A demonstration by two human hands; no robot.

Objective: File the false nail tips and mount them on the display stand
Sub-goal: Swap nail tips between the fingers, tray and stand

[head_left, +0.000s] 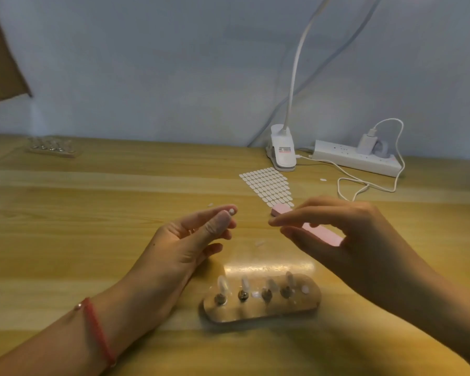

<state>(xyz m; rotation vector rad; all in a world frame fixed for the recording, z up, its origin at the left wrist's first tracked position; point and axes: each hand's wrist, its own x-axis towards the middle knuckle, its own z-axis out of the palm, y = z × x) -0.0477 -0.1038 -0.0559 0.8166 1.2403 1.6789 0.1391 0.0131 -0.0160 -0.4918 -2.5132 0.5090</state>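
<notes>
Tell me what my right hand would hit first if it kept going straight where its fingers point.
Most likely the left hand, whose fingertips hold a small white piece. The right hand points left at it across an open gap, though depth is hard to judge.

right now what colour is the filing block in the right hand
Pink; the head view shows the filing block clearly.

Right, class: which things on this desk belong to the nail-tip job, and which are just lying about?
Job in hand:
small white piece, pinched by left hand
pink file block, in right hand
display stand
pad sheet

Lying about:
clip lamp
power strip
charger
cardboard
</notes>
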